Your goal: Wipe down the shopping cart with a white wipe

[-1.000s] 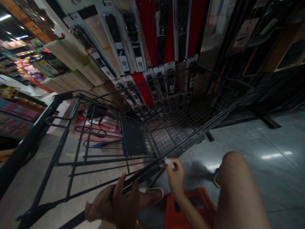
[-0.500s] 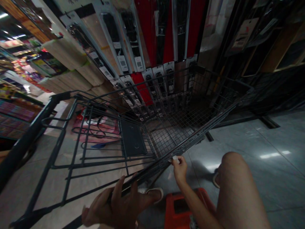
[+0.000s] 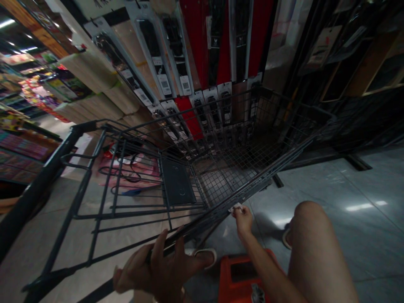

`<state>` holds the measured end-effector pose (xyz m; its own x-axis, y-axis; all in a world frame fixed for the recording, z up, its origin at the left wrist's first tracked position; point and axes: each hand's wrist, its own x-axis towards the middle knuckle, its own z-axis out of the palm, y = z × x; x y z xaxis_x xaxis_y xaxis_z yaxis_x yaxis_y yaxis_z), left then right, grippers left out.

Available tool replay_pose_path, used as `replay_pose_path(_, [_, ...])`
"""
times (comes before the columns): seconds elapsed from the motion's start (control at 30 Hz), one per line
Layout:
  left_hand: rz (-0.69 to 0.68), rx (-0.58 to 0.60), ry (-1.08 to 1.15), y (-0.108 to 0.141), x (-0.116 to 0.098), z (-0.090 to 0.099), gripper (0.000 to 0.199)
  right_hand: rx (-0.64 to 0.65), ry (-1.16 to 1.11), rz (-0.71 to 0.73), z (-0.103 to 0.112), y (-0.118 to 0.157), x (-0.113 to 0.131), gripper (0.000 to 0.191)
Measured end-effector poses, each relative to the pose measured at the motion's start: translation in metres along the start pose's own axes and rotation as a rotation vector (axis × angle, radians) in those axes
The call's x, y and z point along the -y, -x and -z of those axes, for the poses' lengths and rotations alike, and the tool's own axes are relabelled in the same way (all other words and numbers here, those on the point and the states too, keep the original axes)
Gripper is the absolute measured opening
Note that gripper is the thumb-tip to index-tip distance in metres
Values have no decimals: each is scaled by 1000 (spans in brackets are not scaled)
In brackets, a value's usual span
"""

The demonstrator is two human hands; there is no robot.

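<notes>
Right hand (image 3: 244, 220) farther forward, grip pinched on white scrap (image 3: 235, 208), left hand (image 3: 158, 264) splayed over the cart rail (image 3: 202, 223).

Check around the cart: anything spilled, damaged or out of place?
One small oddity: a crumpled grey bit at the orange plastic, beside the right forearm; it looks like scrap, but I can't tell. The cart shows no visible spill or damage.

I find the premises on my feed to be a shop: a wire shopping cart (image 3: 178, 180) stands beside long retail packs (image 3: 150, 42) hanging in rows, with printed code labels (image 3: 164, 85); I further note colourful goods (image 3: 22, 145) massed at far left and strip lights (image 3: 6, 23) overhead.
</notes>
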<state>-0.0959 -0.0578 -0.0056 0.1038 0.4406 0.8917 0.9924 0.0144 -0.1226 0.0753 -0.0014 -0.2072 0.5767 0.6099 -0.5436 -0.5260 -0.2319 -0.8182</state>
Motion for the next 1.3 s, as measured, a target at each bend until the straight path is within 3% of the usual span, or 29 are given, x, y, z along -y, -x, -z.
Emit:
replay_pose_path(0.17, [12, 4, 53, -8, -3, 1, 27, 19, -70, -96, -9, 6, 3, 26])
replay_pose_path(0.33, [-143, -23, 54, -19, -6, 4, 22, 56, -109, -159, -9, 15, 7, 26])
replay_pose_path(0.53, [35, 12, 41, -5, -2, 1, 25, 95, -171, -202, -12, 34, 16, 29])
replay_pose_path(0.8, [66, 44, 49, -1, -3, -1, 26, 214, -243, -217, -21, 72, 47, 25])
replay_pose_path(1.13, [-79, 57, -73, -3, -3, 3, 30, 274, -275, -251, -22, 99, 69, 24])
replay_pose_path(1.3, [-83, 66, -103, -2, -2, 4, 31, 375, -321, -251, -26, 121, 99, 32])
